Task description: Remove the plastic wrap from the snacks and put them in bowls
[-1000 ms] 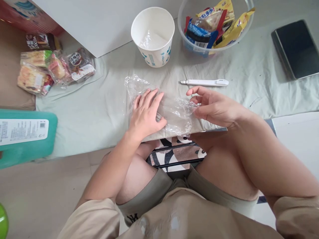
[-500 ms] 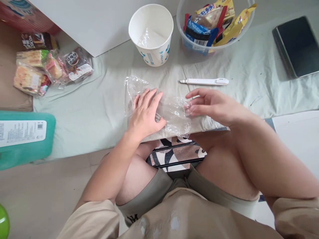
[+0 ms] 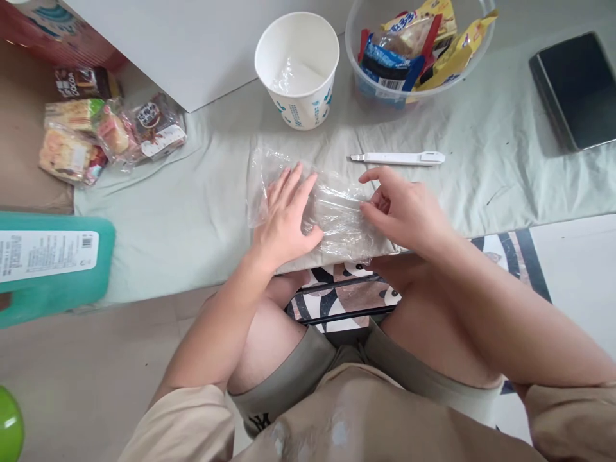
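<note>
A crinkled clear plastic bag (image 3: 337, 215) lies flat on the cloth in front of me. My left hand (image 3: 289, 218) rests on its left part, palm down with the fingers spread. At the bag's right edge, my right hand (image 3: 402, 205) has its thumb and curled fingers closed on the film, while the index finger arches above. Just beyond this hand is a white utility knife (image 3: 397, 158), its short blade pointing left. Behind the bag stands a white paper cup (image 3: 303, 109) with some clear film inside.
A clear plastic tub (image 3: 418, 93) holds several wrapped snacks at the back. To its right lies a dark-screened device (image 3: 575, 90). Several packaged snacks (image 3: 115, 131) sit at the left by a white box (image 3: 178, 45). A teal jug (image 3: 103, 256) lies near the left edge.
My right hand has curled its fingers in at the bag's right edge, and the film there looks more stretched out. My left hand stays flat on the bag.
</note>
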The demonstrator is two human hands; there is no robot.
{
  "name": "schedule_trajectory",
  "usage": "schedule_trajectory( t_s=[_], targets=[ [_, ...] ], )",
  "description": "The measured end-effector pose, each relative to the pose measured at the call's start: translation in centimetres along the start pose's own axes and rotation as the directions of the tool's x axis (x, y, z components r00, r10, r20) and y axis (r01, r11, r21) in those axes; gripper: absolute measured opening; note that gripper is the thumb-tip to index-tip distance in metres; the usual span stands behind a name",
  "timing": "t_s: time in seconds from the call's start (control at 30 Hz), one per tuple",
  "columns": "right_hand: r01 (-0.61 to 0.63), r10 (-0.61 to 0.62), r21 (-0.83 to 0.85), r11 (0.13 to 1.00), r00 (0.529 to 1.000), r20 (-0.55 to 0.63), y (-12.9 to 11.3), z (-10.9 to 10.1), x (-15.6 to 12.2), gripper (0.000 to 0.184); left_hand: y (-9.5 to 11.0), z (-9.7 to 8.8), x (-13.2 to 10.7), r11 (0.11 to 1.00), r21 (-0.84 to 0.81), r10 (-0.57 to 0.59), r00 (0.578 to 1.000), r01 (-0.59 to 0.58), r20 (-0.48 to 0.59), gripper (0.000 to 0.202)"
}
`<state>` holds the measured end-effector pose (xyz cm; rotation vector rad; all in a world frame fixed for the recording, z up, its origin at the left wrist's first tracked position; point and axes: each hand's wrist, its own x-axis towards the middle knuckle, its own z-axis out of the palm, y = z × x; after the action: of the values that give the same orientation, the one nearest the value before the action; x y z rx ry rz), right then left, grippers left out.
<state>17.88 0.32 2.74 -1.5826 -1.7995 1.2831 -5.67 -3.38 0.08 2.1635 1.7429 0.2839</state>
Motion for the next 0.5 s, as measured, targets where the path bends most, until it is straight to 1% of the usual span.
schedule_trajectory(
  t_s=[0.1,0.17,0.23,0.3,0.37,0.43,0.5],
  targets=[
    [-0.023,0.024,-0.050,0.998,1.000,0.016,0.4,-0.4,0.3,0.032,-1.1,-0.4,0.0,0.991,-0.133,0.004,0.997,-0.013,-0.072,0.079],
    [-0.032,0.033,-0.031,0.999,0.999,0.010,0.7,-0.8,0.4,0.026,-2.1,-0.7,0.1,0.976,-0.220,-0.036,0.993,0.011,-0.111,0.071],
    [-0.048,0.047,0.029,0.998,0.998,0.033,0.8,-1.3,0.3,0.022,-3.2,-0.8,0.4,0.961,-0.268,-0.103,0.986,0.065,-0.130,0.066],
    [-0.090,0.085,0.093,0.992,0.994,0.065,0.9,-1.5,0.3,0.023,-4.4,-0.9,0.7,0.953,-0.280,-0.155,0.979,0.113,-0.133,0.065],
    [-0.153,0.142,0.160,0.975,0.987,0.082,0.9,-1.5,0.3,0.024,-5.4,-0.8,1.0,0.950,-0.283,-0.177,0.975,0.133,-0.134,0.068],
    [-0.204,0.187,0.267,0.942,0.978,0.088,0.8,-1.3,0.4,0.023,-6.1,-0.5,1.1,0.946,-0.295,-0.183,0.974,0.137,-0.132,0.069],
    [-0.216,0.198,0.376,0.901,0.976,0.086,0.8,-1.0,0.5,0.021,-6.7,-0.2,1.2,0.938,-0.323,-0.181,0.974,0.128,-0.138,0.069]
  ],
)
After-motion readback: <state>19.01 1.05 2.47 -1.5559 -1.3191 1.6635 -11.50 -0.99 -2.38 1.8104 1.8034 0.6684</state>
